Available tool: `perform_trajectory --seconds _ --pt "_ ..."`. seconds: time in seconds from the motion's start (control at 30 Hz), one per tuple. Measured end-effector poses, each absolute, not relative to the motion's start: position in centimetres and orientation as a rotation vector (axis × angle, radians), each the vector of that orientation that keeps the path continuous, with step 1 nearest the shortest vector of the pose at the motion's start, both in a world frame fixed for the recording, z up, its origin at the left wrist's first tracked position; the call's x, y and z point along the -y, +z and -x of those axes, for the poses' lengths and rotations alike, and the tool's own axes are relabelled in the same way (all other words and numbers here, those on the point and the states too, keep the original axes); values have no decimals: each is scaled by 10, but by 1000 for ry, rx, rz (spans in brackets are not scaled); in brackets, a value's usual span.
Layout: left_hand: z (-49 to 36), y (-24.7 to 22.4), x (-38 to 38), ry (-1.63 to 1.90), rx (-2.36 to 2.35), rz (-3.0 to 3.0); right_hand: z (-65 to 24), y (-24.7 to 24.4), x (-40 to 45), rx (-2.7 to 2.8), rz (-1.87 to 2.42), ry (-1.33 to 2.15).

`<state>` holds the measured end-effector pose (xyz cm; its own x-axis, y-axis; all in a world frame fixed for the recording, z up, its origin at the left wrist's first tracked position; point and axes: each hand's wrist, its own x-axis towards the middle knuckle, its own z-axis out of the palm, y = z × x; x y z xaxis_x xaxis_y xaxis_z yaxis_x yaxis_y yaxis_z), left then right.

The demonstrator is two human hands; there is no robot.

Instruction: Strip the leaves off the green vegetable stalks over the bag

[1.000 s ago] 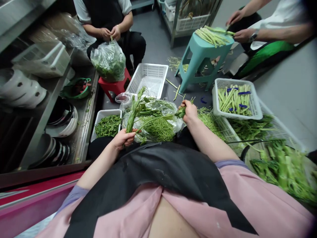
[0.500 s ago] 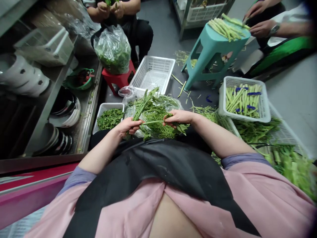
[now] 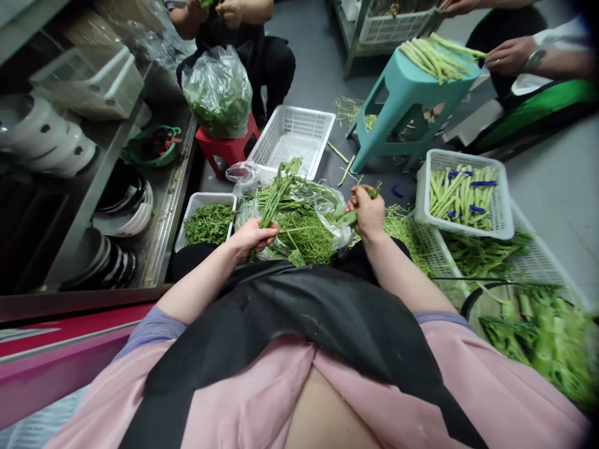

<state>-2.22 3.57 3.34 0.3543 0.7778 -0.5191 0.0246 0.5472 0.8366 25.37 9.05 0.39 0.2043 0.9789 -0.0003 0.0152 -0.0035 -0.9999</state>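
Note:
My left hand (image 3: 256,237) is closed around a bunch of long green leafy stems (image 3: 277,198), which point up and away from me. My right hand (image 3: 367,212) is closed on leafy greens (image 3: 349,217) torn from the stems, with leaves sticking out on both sides of the fist. Between and beyond my hands lies a heap of thin green stems (image 3: 306,240) on a clear plastic bag (image 3: 330,202). Left of my left hand, a small white basket (image 3: 188,206) holds picked green leaves (image 3: 208,223).
Beyond the heap stands a white basket (image 3: 322,125). A bag of greens (image 3: 218,93) rests on a red stool (image 3: 219,146). A teal stool (image 3: 397,93) carries pale green stalks, beside a co-worker's hand (image 3: 512,56). At right, a white basket (image 3: 461,224) holds banded stalks. Metal shelving (image 3: 161,224) borders the left.
My right hand has moved right and away from me with the leafy greens, apart from the stems in my left hand. At upper right, the co-worker's hands have spread apart.

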Motion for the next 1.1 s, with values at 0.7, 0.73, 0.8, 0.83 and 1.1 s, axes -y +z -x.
perform_trajectory --seconds 0.7,0.73,0.8,0.83,1.1 --pt "-1 38 -50 545 -1261 -1120 -211 3 -51 1326 1072 2154" --pt "-4 35 -49 558 -1277 -1123 -206 -1 -50 1261 1109 2061" --pt "-11 29 -48 602 -1309 -1117 -197 -13 -50 1120 1207 1841" --pt "-14 27 -47 624 -1319 -1109 -195 -20 -53 1071 1272 1723" --pt "-7 2 -55 609 -1525 -1239 -261 -40 -95 1213 1509 560"
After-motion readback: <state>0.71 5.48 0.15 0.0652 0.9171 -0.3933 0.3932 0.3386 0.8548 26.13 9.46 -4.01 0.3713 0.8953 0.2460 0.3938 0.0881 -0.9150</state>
